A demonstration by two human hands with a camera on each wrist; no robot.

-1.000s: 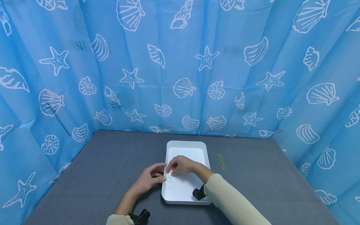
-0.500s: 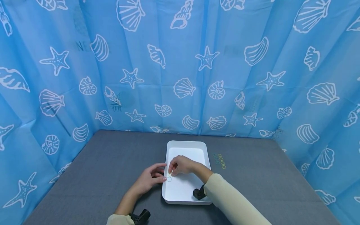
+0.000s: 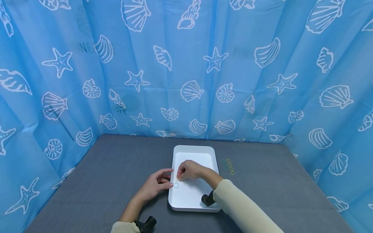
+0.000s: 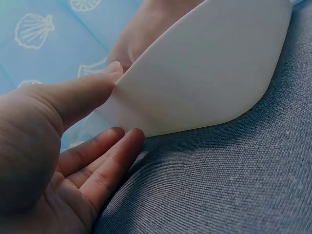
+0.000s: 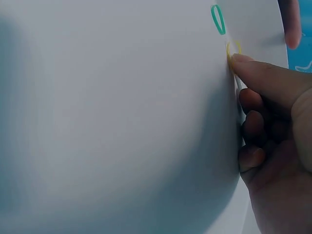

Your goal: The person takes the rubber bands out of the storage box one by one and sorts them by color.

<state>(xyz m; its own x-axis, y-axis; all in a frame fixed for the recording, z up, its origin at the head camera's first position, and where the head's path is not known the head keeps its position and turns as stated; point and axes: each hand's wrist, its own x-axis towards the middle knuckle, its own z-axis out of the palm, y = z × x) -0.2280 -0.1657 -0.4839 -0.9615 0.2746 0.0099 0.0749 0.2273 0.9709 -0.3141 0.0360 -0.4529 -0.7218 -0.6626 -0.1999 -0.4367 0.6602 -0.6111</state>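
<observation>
Head view, left to right: the left hand point(image 3: 156, 185) rests relaxed against the white tray's point(image 3: 194, 204) left wall, thumb on the rim, steadying it. Inside the tray, near that wall, the right hand point(image 3: 189, 170) presses a fingertip on a yellow rubber band point(image 5: 233, 48) beside a green rubber band point(image 5: 218, 19). More bands point(image 3: 228, 166) lie right of the tray. Best to keep the tray braced and press lightly.

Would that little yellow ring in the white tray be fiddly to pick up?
Probably: the yellow ring looks thin and lies flat on the smooth white tray, so it may slide. It seems light and bendy, like rubber; the right hand uses a fingertip.
</observation>
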